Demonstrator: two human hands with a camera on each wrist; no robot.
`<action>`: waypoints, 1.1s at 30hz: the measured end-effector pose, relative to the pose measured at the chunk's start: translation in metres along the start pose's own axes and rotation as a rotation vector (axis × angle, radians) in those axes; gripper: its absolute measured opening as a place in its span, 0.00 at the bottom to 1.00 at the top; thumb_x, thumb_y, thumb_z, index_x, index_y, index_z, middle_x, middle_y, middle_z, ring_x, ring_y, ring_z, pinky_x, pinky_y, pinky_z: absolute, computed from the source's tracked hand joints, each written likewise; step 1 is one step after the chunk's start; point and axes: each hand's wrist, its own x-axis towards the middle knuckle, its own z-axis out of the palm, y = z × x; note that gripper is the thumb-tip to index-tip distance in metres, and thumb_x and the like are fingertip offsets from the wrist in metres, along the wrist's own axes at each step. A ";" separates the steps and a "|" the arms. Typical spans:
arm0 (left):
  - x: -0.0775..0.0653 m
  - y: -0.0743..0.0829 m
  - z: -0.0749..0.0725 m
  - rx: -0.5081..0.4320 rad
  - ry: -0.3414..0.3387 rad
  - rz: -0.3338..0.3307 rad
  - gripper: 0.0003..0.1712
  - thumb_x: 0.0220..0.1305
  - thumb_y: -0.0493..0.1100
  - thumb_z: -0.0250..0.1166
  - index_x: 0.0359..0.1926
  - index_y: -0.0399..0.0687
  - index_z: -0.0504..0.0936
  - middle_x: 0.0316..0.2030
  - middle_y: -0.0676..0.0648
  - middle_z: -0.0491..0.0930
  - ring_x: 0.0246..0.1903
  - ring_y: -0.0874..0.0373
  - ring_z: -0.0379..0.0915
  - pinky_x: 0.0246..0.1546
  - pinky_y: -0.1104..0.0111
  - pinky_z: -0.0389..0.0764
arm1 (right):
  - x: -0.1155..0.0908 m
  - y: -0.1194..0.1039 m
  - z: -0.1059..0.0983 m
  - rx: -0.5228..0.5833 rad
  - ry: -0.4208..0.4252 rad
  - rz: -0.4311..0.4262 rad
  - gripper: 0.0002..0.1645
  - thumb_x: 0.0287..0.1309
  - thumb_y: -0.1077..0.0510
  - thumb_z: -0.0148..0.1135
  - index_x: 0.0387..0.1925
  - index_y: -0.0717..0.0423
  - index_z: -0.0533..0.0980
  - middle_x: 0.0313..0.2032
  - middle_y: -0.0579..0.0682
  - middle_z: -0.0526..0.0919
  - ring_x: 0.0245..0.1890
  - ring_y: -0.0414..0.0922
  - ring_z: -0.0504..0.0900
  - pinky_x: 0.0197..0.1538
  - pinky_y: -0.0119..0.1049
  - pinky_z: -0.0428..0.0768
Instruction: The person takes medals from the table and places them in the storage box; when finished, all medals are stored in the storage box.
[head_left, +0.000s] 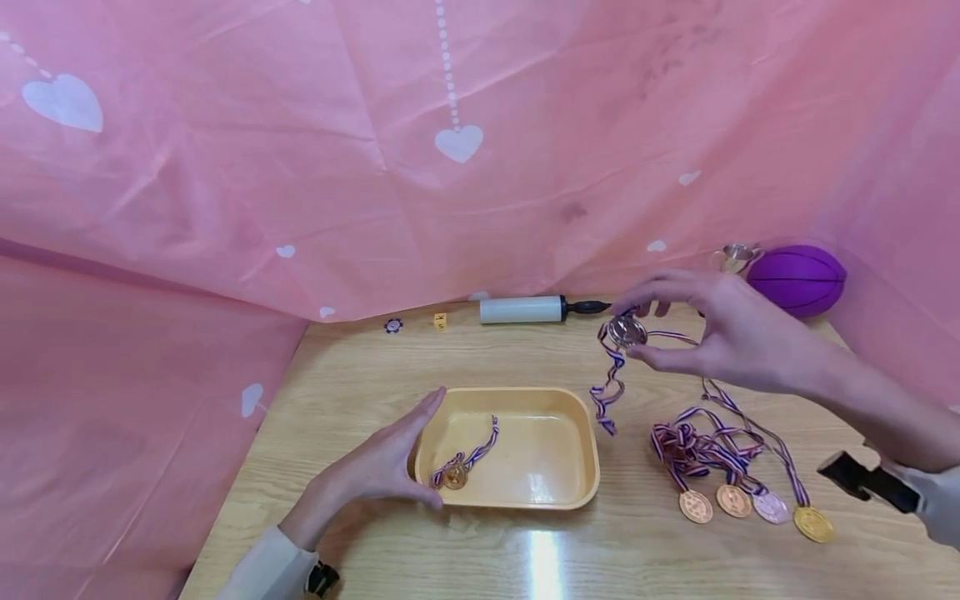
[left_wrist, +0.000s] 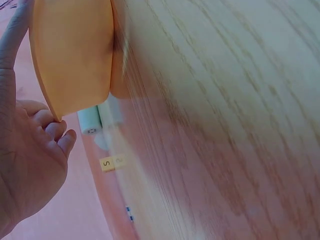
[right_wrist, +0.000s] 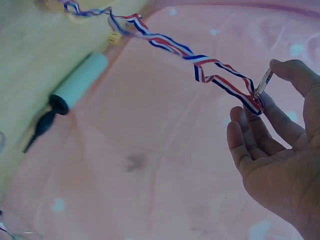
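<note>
My right hand (head_left: pixel 738 333) pinches a silver-coloured medal (head_left: pixel 627 331) by its edge, above the table to the right of the tray. Its twisted red, white and blue ribbon (right_wrist: pixel 170 44) dangles from it. With thumb and fingers spread around the left end, my left hand (head_left: pixel 378 462) holds a yellow-orange plastic tray (head_left: pixel 592 454). Inside the tray, near that hand, lies a gold-toned medal (head_left: pixel 455 476) with a bunched ribbon. On the right lie several more medals, among them a gold one (head_left: pixel 813 524) and a pale silver one (head_left: pixel 771 507), beside tangled ribbons (head_left: pixel 697 450).
Along the back lie a hand pump (head_left: pixel 521 310) with a black nozzle, a yellow letter cube (head_left: pixel 440 321) and a blue-white poker chip (head_left: pixel 393 326). A purple ball (head_left: pixel 797 281) and a small trophy cup (head_left: pixel 737 257) stand back right. Pink cloth (head_left: pixel 525 208) with hearts encloses the table.
</note>
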 end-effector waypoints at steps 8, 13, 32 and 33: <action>0.001 -0.001 0.001 -0.004 -0.005 0.006 0.88 0.39 0.68 0.87 0.87 0.58 0.35 0.85 0.54 0.35 0.82 0.54 0.40 0.80 0.53 0.54 | 0.028 -0.010 -0.012 0.025 -0.006 0.013 0.34 0.50 0.66 0.82 0.60 0.44 0.84 0.49 0.34 0.87 0.43 0.34 0.80 0.40 0.22 0.77; 0.002 -0.001 0.000 0.003 -0.010 0.003 0.87 0.40 0.68 0.87 0.87 0.59 0.34 0.85 0.56 0.33 0.82 0.54 0.40 0.80 0.52 0.55 | 0.044 -0.016 -0.005 0.055 -0.011 0.005 0.29 0.53 0.63 0.82 0.57 0.43 0.86 0.47 0.32 0.87 0.43 0.36 0.81 0.44 0.26 0.78; 0.005 0.000 0.001 0.009 -0.008 0.011 0.87 0.41 0.68 0.86 0.87 0.58 0.34 0.85 0.57 0.32 0.82 0.54 0.40 0.79 0.52 0.56 | 0.065 -0.007 0.092 0.140 -0.193 0.048 0.18 0.56 0.58 0.80 0.50 0.52 0.89 0.47 0.44 0.88 0.44 0.44 0.84 0.47 0.43 0.85; 0.005 0.000 0.001 0.013 -0.007 0.014 0.87 0.41 0.68 0.86 0.87 0.58 0.34 0.85 0.56 0.33 0.82 0.54 0.39 0.79 0.52 0.56 | 0.064 -0.007 0.097 0.141 -0.204 0.051 0.19 0.56 0.58 0.80 0.50 0.52 0.89 0.47 0.44 0.87 0.44 0.45 0.84 0.47 0.44 0.86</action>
